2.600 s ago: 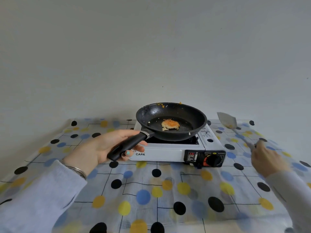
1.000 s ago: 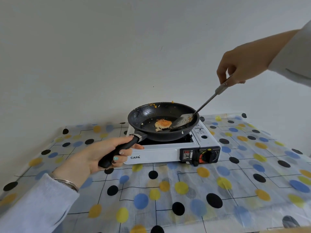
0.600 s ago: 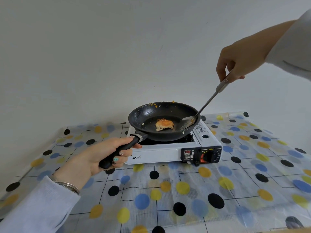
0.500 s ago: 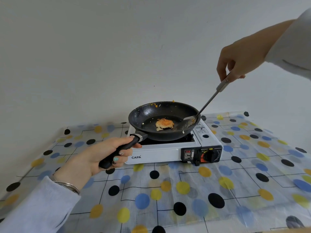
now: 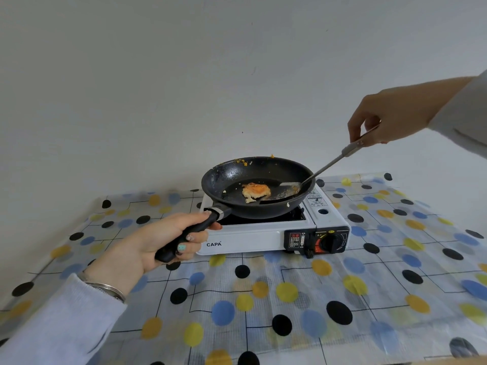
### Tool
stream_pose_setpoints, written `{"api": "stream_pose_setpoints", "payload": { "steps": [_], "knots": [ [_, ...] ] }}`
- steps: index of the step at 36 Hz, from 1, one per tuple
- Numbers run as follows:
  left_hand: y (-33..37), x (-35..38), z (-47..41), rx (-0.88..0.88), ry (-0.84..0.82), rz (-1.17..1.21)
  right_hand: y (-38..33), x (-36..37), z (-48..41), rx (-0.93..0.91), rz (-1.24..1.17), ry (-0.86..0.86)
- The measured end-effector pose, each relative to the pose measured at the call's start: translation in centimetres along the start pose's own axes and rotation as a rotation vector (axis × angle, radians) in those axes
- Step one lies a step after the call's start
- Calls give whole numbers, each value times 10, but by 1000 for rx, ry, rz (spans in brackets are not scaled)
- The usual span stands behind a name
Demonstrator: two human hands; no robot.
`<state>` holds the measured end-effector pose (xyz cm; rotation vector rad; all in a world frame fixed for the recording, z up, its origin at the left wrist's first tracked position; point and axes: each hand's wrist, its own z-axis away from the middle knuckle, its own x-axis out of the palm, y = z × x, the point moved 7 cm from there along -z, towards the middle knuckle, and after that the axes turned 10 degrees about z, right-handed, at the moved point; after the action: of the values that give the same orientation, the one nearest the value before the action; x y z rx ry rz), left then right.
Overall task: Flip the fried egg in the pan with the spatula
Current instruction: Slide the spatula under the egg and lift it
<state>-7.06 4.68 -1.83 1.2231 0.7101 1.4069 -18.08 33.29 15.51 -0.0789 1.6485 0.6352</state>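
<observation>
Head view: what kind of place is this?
Likely a makeshift cooking setup, not a fitted kitchen: a portable gas stove on a table with a dotted cloth against a bare wall. The left hand holds the pan; the right hand holds the spatula.

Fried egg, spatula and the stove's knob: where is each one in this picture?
fried egg (image 5: 256, 191), head view, on its browned top.
spatula (image 5: 286, 190), head view, on the flat blade inside the pan.
stove knob (image 5: 332, 242), head view, on the black dial's middle.
</observation>
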Motion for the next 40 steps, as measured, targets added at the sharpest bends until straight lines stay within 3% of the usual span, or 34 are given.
{"api": "stream_pose_setpoints", "payload": {
  "steps": [8, 40],
  "knots": [
    [0, -1, -1, 4, -2, -16, 0, 8, 1, -7, -173, 23],
    [-1, -3, -4, 12, -67, 7, -33, 64, -23, 0, -321, 211]
  ]
}}
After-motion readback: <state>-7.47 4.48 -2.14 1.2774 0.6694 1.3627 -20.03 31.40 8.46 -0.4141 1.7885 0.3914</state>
